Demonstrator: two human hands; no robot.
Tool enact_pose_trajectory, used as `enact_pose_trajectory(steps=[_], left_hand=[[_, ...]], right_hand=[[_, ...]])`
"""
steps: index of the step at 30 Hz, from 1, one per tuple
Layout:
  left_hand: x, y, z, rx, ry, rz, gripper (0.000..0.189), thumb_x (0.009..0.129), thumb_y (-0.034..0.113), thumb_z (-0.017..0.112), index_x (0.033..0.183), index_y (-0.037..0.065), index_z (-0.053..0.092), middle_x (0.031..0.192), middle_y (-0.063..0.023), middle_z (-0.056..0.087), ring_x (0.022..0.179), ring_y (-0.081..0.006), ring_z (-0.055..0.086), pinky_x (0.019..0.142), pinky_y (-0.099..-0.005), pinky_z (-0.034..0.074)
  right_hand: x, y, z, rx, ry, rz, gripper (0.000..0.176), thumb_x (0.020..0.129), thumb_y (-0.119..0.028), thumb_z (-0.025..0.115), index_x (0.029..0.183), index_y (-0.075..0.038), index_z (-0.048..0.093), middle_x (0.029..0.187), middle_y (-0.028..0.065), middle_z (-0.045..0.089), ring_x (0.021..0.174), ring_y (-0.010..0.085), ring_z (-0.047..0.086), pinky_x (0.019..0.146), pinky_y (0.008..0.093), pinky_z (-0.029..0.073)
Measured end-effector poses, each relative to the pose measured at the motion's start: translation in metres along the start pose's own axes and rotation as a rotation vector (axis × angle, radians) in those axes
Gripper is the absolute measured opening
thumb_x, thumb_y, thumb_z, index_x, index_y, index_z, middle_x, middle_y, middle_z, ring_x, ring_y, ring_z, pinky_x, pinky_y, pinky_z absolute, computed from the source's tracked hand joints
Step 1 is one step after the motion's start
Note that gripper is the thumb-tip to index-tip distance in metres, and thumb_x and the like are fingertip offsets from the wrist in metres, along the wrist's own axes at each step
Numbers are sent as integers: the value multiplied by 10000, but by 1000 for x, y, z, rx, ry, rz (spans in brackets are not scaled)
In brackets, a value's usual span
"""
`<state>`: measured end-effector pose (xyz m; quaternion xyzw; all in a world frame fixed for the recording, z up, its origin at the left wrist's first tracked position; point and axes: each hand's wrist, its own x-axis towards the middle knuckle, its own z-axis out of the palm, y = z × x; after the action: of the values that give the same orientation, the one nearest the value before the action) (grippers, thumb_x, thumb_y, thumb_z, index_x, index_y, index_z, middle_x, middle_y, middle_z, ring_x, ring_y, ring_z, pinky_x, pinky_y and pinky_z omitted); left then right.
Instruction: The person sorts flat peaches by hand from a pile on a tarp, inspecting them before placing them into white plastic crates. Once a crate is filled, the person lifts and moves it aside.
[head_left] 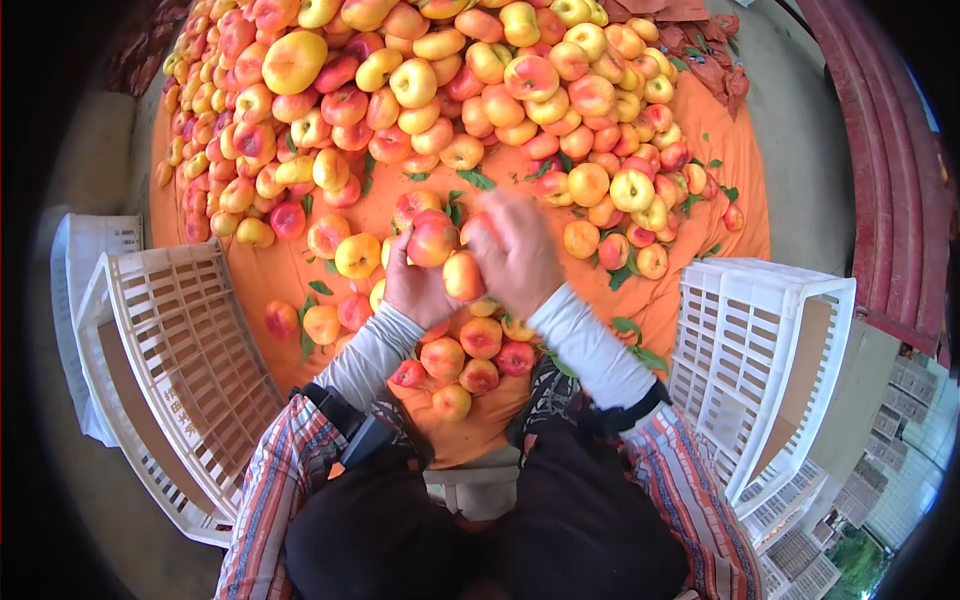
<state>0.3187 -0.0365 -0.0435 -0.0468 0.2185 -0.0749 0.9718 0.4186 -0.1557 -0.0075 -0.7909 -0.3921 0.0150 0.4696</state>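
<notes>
In the head view my left hand (414,287) is cupped around a red-and-yellow flat peach (433,238). A second, yellower flat peach (462,276) rests against its fingers, between the two hands. Close on the right, my right hand (523,245) is smeared by motion, its fingers curled over a reddish flat peach (479,230) that is mostly hidden. Several flat peaches (480,338) lie on the orange cloth (400,190) below the hands, between my feet.
A large heap of flat peaches (415,83) with scattered green leaves (477,179) covers the far part of the cloth. White plastic crates stand tilted at the left (190,350) and right (750,350). A dark red ribbed metal piece (890,170) runs along the right.
</notes>
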Motion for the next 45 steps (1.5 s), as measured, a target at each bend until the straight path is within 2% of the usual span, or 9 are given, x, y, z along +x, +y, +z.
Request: enact_pose_trajectory(steps=[4,10,18,23,27,33,36,40,45], left_hand=[[0,10,-15,-74,10,-59,570,762,538,490,1093,74,490,1132,-130,505,1010,-314,496,815,-505,422],[-2,14,-31,22,76,-49,524,766,498,580,1046,68,474,1005,-108,534,778,-187,517,556,-243,450],[-10,13,-24,63,-24,-167,631,791,513,520,1258,104,406,1310,-156,398,1227,-326,364,688,-315,528],[-14,12,-24,202,298,-63,599,722,536,611,1158,151,467,1129,-54,519,1013,-213,520,756,-411,505],[-23,12,-18,211,292,-62,562,724,508,627,1150,176,471,1111,-46,526,997,-208,528,748,-397,505],[-27,23,-23,472,223,-44,519,767,449,596,1160,140,457,1042,-57,549,925,-207,561,747,-411,516],[-68,62,3,584,186,134,428,768,367,577,1079,91,476,924,-83,543,751,-207,588,567,-333,532],[-171,113,95,1137,139,687,268,712,194,610,919,63,503,798,-63,504,694,-152,506,523,-237,469],[-327,162,101,1424,596,1431,413,807,222,589,1183,109,461,1141,-94,502,1046,-211,509,674,-269,527]], right_hand=[[18,85,-21,-971,-242,230,459,661,-255,685,1039,-41,537,1061,99,524,1053,259,449,940,444,298],[0,126,-1,-1106,-597,122,291,715,-247,606,973,-115,577,946,53,551,970,236,499,926,502,284],[-26,59,-17,-158,-81,285,478,698,-233,711,1091,-47,512,1044,137,560,918,302,565,807,362,444],[-48,23,-4,78,-238,-6,511,722,-211,683,1171,-85,474,1103,181,513,1001,331,524,841,353,444],[-56,5,-2,837,-157,533,422,876,-179,498,1232,24,397,1252,175,446,1147,251,447,951,329,356],[-56,12,3,258,-113,212,338,887,-164,454,1148,50,464,1180,182,487,1087,262,493,929,329,377],[-46,54,-12,262,-50,652,386,836,-223,534,1105,49,490,1061,182,552,848,232,584,749,335,470],[-22,145,-8,-51,43,538,409,792,-206,534,1112,45,492,1079,219,546,911,326,571,801,381,452],[11,170,9,-378,28,621,357,770,-142,504,1099,-4,512,1013,208,587,937,339,567,834,381,439]])
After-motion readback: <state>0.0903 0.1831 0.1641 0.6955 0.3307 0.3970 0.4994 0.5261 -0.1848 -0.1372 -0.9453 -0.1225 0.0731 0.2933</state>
